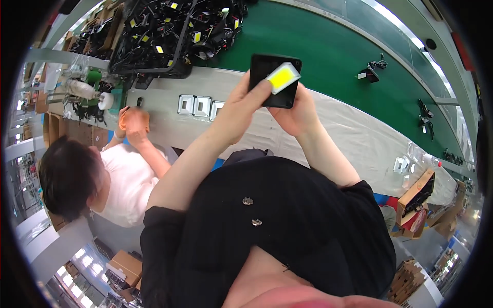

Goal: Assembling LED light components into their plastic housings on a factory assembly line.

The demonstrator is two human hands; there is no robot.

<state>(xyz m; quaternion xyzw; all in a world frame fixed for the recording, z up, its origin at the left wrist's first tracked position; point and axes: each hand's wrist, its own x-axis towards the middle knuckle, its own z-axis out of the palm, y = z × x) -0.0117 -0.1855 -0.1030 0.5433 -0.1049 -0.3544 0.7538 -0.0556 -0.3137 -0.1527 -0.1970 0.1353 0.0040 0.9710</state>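
In front of me a flat black rectangular housing is held up above the bench. A small yellow light panel with a pale frame lies tilted across its face. My left hand is closed on the housing's left side, its thumb pressing on the lower left end of the light panel. My right hand grips the housing at its lower right edge, with part of its fingers hidden behind. Left of my forearm, several white square frames lie in a row on the pale bench covering.
A black crate heaped with black lamps stands at the far left. Across the green belt lie a wired black lamp and cables. A co-worker sits close on my left. An open cardboard box is at right.
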